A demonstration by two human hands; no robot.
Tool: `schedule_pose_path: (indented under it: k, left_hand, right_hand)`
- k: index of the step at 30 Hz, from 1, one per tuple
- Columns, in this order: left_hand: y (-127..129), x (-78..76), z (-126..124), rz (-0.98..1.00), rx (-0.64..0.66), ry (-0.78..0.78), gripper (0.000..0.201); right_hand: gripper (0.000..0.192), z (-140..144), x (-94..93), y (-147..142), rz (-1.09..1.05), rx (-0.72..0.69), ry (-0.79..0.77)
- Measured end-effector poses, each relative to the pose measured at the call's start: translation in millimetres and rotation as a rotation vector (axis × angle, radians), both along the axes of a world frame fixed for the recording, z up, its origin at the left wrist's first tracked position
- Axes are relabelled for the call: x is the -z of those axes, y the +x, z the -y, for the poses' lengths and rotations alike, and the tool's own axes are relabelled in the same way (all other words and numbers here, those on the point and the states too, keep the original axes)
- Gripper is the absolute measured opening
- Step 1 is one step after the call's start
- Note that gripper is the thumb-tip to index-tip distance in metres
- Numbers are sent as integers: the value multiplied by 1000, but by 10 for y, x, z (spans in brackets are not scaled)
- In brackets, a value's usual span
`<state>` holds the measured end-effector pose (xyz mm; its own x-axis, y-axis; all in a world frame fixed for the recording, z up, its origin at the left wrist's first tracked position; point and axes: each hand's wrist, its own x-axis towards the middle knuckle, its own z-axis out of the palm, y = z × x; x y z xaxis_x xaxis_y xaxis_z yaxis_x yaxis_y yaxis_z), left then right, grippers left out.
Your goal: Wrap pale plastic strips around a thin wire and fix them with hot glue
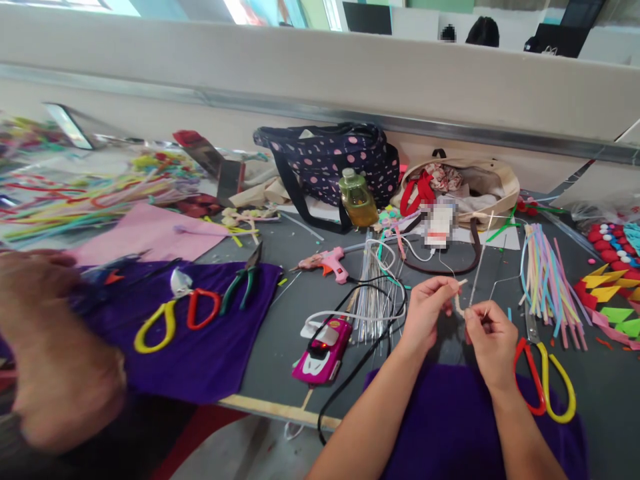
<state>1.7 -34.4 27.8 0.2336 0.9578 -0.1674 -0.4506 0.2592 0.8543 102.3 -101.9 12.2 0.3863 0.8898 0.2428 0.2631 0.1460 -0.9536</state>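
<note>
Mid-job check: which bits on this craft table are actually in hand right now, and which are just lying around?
In hand:
left hand and right hand, pinching a pale pipe cleaner
thin wire rising from the fingers

Lying about:
glue gun
pink toy car
red-yellow scissors
green pliers
polka-dot bag
bottle
bundle of pastel pipe cleaners

left hand (427, 308) and right hand (491, 339) pinching a pale pipe cleaner (459, 301), scissors (545, 380) beside
</note>
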Motion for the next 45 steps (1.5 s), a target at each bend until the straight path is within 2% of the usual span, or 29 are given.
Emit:
schedule_pose_path:
  k: [5,8,10,13,15,18,20,23,27,32,36,40,45]
  left_hand:
    - [-16,12,-30,277,191,-194,26]
    - [-20,4,-24,386,280,-192,31]
    - [-14,7,-18,406,296,-172,32]
    - [6,24,-10,288,224,-127,29]
    - [19,31,0,154,102,-51,29]
    - [23,18,22,-43,-143,143,27]
    - [15,-2,39,-192,-249,319,19]
    - [4,-22,55,-424,-275,568,19]
    - [-2,9,54,-604,-231,713,26]
    - [-16,58,44,-717,-187,733,17]
    - [-11,35,56,-692,-228,676,2]
    - [2,7,95,-636,-307,614,12]
    - [1,0,126,-576,-332,524,14]
  right_hand:
    - [20,-46,42,24,-379,-98,6]
    - [21,-66,58,21,-479,-125,2]
    - [21,-64,52,20,-464,-124,1]
    - [21,-42,25,23,-307,-59,-2]
    - [21,-23,6,26,-141,22,0]
    - [19,-7,2,29,114,113,47]
    - [17,-5,15,28,262,125,100]
    - [15,-15,41,22,434,103,169]
    - [15,-29,62,14,554,74,225]
    - [15,-29,55,9,581,61,238]
    - [15,-28,45,-4,572,47,230]
    - [14,-31,42,-13,536,60,215]
    - [15,-29,30,-12,467,64,173]
